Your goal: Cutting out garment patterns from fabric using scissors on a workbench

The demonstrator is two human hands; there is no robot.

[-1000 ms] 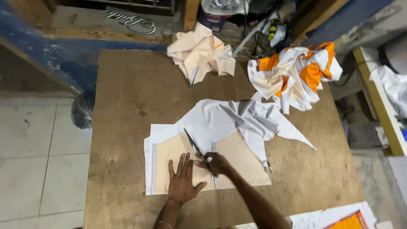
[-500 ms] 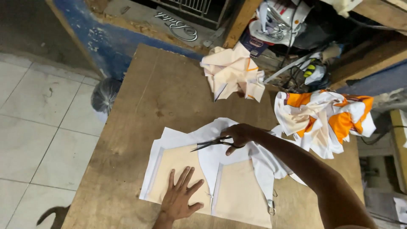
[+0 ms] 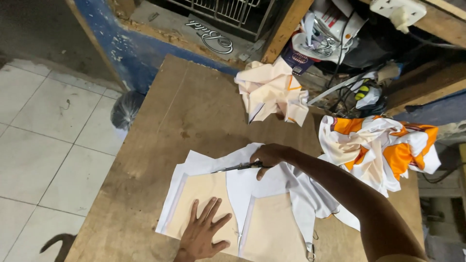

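Note:
My left hand (image 3: 204,234) lies flat with fingers spread on a beige paper pattern piece (image 3: 201,199) that rests on white fabric (image 3: 257,182). My right hand (image 3: 269,156) grips a pair of scissors (image 3: 235,168), blades pointing left along the upper edge of that pattern piece. A second beige pattern piece (image 3: 272,228) lies to the right on the same fabric. All of it sits on a brown wooden tabletop (image 3: 189,116).
A crumpled cream cloth (image 3: 272,90) lies at the table's far edge. An orange and white cloth bundle (image 3: 378,145) sits at the right. Cables, a helmet-like object and clutter fill the back right. A tiled floor (image 3: 43,145) lies to the left.
My right hand carried the scissors from the gap between the pattern pieces up to the left piece's top edge. The view tilted forward and left. My left hand stayed flat.

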